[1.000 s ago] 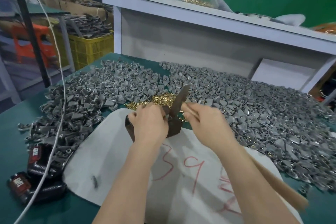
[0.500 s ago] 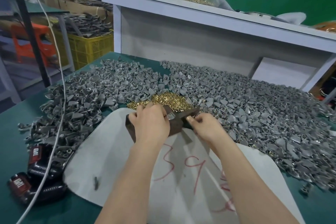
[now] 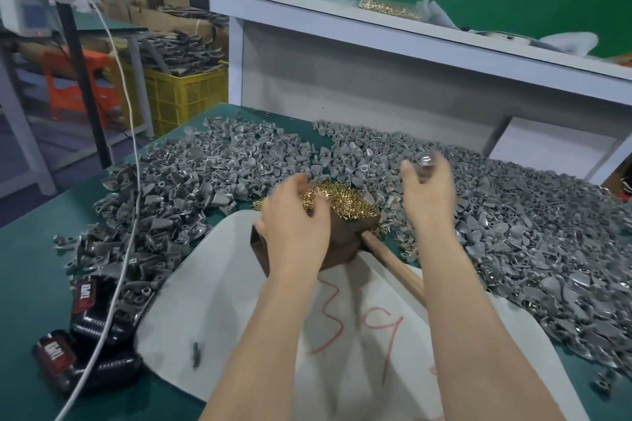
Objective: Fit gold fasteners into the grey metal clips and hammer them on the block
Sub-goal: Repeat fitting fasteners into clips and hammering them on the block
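Has laid the hammer (image 3: 393, 261) against the block (image 3: 342, 239), ending the strike for a fresh pairing; lifts the right hand (image 3: 427, 195), pinching a blurred grey clip (image 3: 427, 159); curls the left hand (image 3: 294, 225) into the gold fasteners (image 3: 345, 196) behind the block, grip unclear; leaves moving room only on the white sheet (image 3: 222, 284) between clip heaps (image 3: 513, 232).

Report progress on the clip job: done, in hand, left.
Done: cannot count; gold specks show among the right heap of grey metal clips. In hand: right hand pinches one blurred grey clip; left hand digs in the pile of gold fasteners; wooden-handled hammer lies beside the brown block. Left: the large left heap of grey clips, apparently unfitted.
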